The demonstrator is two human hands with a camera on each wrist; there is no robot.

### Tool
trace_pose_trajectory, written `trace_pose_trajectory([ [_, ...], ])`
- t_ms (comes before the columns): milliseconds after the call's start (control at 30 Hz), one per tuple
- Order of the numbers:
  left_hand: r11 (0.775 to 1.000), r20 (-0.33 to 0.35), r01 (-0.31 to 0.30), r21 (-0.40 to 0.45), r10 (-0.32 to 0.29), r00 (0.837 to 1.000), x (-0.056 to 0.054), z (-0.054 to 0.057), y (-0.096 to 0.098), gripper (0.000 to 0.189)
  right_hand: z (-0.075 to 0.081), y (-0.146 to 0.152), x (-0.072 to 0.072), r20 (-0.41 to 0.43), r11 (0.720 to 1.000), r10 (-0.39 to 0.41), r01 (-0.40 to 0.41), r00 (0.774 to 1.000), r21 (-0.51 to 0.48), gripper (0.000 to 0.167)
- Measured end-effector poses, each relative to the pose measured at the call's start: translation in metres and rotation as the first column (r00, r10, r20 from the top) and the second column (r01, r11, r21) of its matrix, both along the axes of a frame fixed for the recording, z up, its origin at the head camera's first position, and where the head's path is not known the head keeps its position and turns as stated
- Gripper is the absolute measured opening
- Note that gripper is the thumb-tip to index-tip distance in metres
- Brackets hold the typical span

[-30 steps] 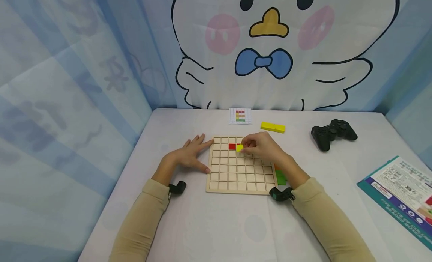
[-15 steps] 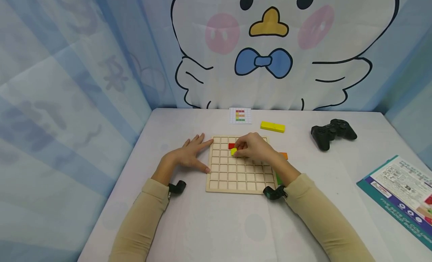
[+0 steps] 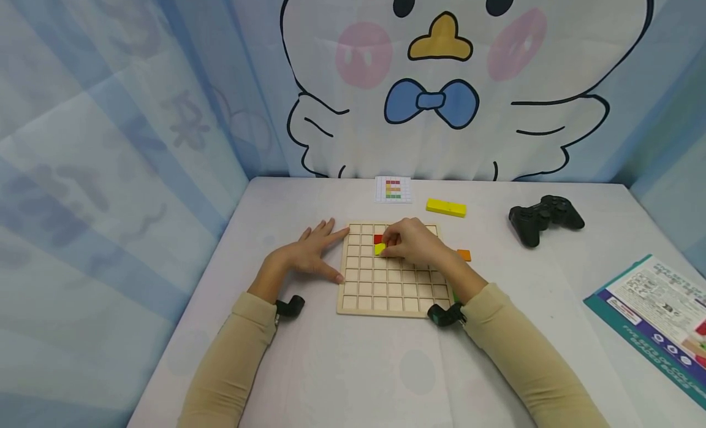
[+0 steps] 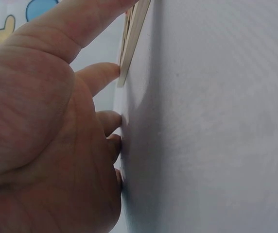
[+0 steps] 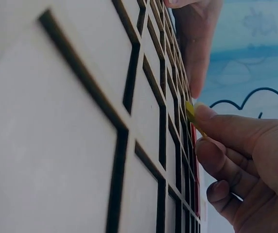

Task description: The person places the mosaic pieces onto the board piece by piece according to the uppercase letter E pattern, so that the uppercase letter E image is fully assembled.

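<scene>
A wooden grid board (image 3: 366,303) lies on the table before the person. My right hand (image 3: 416,241) pinches a small yellow square tile (image 3: 379,249) between thumb and fingertips, right at a cell just below a red tile (image 3: 377,238). In the right wrist view the yellow tile (image 5: 190,112) stands tilted at the board's surface, its edge against the grid. The right hand covers part of the red row. My left hand (image 3: 314,250) lies spread at the board's left side, thumb and index finger touching its edge; the left wrist view shows the fingers (image 4: 100,77) extended along it.
Behind the board lie a printed pattern card (image 3: 393,189) and a yellow bar (image 3: 446,208). An orange piece (image 3: 464,255) and a partly hidden green piece (image 3: 455,295) sit at the right. Farther right are a black game controller (image 3: 546,219) and a printed booklet (image 3: 651,317).
My right hand has moved left and slightly toward the person, bringing the yellow tile from over the red row to the cell below it. The left hand has stayed in place.
</scene>
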State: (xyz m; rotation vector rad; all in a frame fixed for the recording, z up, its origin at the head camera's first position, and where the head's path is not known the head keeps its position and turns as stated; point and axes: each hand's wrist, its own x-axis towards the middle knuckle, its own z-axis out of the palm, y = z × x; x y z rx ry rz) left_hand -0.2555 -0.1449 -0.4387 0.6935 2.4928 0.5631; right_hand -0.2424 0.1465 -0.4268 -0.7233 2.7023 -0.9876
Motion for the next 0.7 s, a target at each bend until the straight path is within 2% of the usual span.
trace_pose_trajectory([
  [533,1.0,0.004,-0.006,-0.002,0.006,1.0,0.0,-0.001,0.001,0.12,0.001,0.0,0.001,0.011,1.0,-0.004,0.003,1.0,0.021,0.015],
  [700,1.0,-0.001,-0.01,-0.007,0.01,1.0,0.001,0.0,0.003,0.12,0.006,0.009,0.005,-0.02,1.0,-0.017,0.017,1.0,0.005,0.017],
])
